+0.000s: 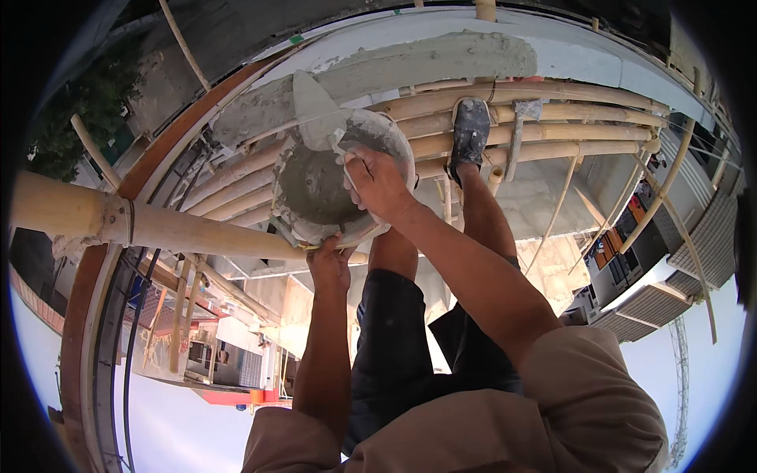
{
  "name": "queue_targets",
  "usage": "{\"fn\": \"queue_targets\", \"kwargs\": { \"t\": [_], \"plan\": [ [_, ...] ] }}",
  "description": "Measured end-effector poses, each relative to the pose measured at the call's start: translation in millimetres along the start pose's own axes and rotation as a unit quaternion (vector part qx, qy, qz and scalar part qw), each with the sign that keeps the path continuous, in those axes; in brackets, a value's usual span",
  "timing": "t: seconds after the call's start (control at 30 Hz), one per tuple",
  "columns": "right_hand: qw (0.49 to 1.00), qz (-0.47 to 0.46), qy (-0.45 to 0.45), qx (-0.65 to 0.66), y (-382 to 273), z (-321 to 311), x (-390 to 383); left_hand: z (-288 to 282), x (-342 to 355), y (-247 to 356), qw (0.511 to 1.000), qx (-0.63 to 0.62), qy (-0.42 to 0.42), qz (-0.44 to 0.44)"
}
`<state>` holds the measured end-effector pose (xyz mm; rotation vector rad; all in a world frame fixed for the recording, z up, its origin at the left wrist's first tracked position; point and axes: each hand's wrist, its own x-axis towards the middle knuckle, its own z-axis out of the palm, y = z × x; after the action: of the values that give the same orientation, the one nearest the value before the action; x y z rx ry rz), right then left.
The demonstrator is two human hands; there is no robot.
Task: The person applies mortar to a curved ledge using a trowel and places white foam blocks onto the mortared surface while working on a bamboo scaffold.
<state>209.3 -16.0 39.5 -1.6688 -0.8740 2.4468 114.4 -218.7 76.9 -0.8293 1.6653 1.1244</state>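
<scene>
A round bucket (400, 150), its rim crusted with grey, holds wet mortar (315, 189). My right hand (378, 185) is closed round the handle of a trowel over the bucket's right side. The grey-smeared trowel blade (315, 110) points away, past the far rim. My left hand (329, 266) grips the bucket's near rim from below, its fingertips partly hidden. Beyond the bucket, a band of wet mortar (441, 61) lies along the top of a pale block wall (583, 54), with a thin string stretched near it.
Bamboo poles (552, 132) form the platform, where my dark shoe (471, 130) rests. A hammer (518, 138) lies across them to the right. One thick bamboo pole (173, 225) runs in from the left beneath the bucket. Gaps between poles show a long drop to buildings.
</scene>
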Motion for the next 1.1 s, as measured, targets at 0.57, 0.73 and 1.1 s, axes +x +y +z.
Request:
{"fn": "queue_targets", "kwargs": {
  "t": [0.57,0.73,1.1],
  "plan": [
    [0.913,-0.136,0.008,-0.384,-30.6,-19.0,-119.5,0.1,-5.1,-15.3,0.999,-0.045,0.013,-0.01],
    [0.813,-0.326,0.062,-0.479,-137.7,-2.5,-90.3,-7.5,-10.7,-13.4,0.997,-0.07,0.015,-0.006],
    [0.665,-0.31,-0.172,-0.658,-161.5,-9.3,237.9,8.8,-11.2,-18.1,0.998,-0.068,0.001,-0.013]
  ]
}}
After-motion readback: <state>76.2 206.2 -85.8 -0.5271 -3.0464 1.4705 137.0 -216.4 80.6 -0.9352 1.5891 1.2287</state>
